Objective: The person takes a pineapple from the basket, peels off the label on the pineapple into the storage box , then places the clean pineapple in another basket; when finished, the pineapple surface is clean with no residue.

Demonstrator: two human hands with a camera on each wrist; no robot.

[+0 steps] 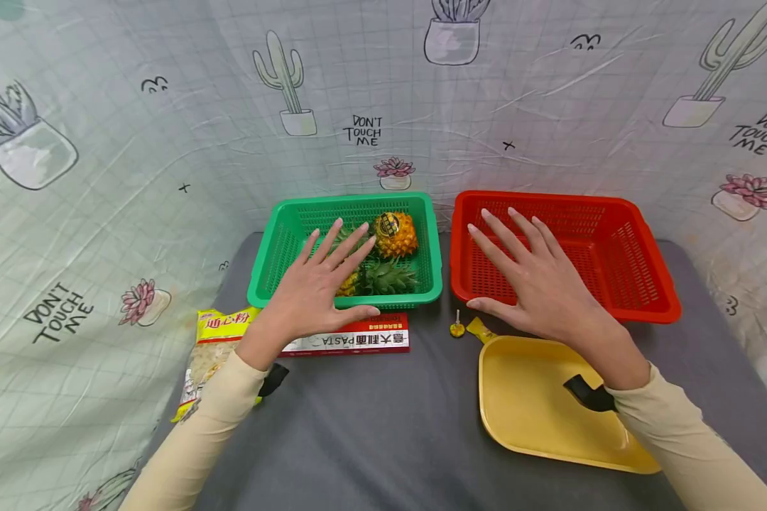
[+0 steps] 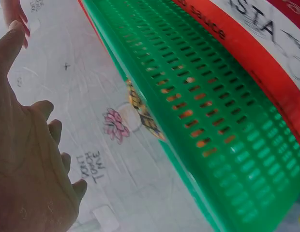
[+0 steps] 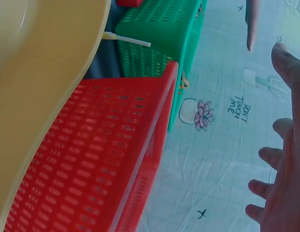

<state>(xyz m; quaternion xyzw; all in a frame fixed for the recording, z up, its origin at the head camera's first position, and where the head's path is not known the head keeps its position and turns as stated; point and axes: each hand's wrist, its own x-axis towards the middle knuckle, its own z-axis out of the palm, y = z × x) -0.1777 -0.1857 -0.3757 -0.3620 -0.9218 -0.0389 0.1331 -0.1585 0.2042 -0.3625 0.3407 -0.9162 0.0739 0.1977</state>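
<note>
Both hands are spread with straight fingers and hold nothing. In the head view my left hand [image 1: 316,291] is over the front left of a green basket [image 1: 267,266], partly hiding the pineapples [image 1: 396,234] inside it. My right hand [image 1: 543,284] is over the left part of a red basket [image 1: 613,255], in which nothing shows. In the left wrist view the palm [image 2: 34,169] is beside the green basket's rim [image 2: 155,125], apart from it. The right wrist view has the fingers [image 3: 271,157] to the right of the red basket's rim [image 3: 150,130].
A yellow tray [image 1: 543,411] lies below the right forearm. Between tray and baskets are a lollipop [image 1: 457,328] and a small yellow packet [image 1: 479,329]. A pasta box [image 1: 358,341] lies before the green basket; a yellow-topped bag [image 1: 214,348] lies left, partly under the left arm. Printed cloth hangs behind.
</note>
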